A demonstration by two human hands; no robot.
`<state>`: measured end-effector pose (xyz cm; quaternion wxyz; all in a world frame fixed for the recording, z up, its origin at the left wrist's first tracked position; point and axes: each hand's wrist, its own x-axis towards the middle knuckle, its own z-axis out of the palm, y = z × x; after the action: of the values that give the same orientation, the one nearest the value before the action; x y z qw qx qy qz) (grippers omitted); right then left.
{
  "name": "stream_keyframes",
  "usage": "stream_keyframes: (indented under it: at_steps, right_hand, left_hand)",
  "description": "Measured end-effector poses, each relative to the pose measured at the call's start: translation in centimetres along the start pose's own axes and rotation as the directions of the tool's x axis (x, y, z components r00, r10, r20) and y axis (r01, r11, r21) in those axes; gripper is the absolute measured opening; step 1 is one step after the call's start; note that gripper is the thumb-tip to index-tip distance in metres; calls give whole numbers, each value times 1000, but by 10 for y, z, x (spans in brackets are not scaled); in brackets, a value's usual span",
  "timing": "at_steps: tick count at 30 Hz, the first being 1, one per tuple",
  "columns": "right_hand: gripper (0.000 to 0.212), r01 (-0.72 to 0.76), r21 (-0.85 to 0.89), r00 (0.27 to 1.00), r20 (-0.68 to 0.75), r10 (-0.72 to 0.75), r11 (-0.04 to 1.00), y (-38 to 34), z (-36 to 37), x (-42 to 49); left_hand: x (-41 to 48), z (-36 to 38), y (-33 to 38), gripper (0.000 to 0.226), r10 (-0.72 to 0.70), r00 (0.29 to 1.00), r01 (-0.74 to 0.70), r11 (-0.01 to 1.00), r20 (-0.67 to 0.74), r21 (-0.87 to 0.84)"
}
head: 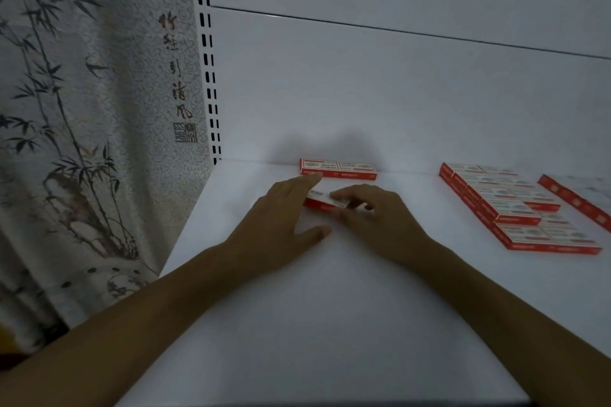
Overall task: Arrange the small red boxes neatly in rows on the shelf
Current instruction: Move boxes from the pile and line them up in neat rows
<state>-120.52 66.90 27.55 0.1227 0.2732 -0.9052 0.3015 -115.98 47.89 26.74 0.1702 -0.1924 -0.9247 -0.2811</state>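
On the white shelf (330, 324), two small red boxes (339, 169) with pale tops lie side by side against the back panel. Just in front of them lies another red box (322, 202), partly covered by my fingers. My right hand (377, 211) grips that box from the right with curled fingers. My left hand (281, 208) lies flat with fingers stretched, touching the box's left end and reaching the back pair. At the right, several red boxes (515, 208) lie in a loose cluster, some stacked.
More red boxes (575, 198) run off the right edge. A slotted upright post (208, 69) marks the shelf's left end, with a bamboo-print curtain (92, 109) beyond it. The white back panel (396, 92) rises behind the boxes.
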Motion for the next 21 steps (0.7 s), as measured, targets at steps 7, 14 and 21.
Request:
stream_keyframes:
  at_steps: [7, 14, 21]
  right_hand:
    - [28, -277, 546, 959, 107, 262, 791, -20, -15, -2]
    - [34, -316, 543, 948, 148, 282, 778, -18, -17, 0]
    - [37, -325, 535, 945, 154, 288, 780, -21, -18, -2]
  left_hand:
    - [2, 1, -3, 72, 4, 998, -6, 999, -55, -42]
    - [3, 2, -5, 71, -5, 1000, 3, 998, -26, -61]
    - [4, 2, -6, 51, -5, 997, 2, 999, -75, -40]
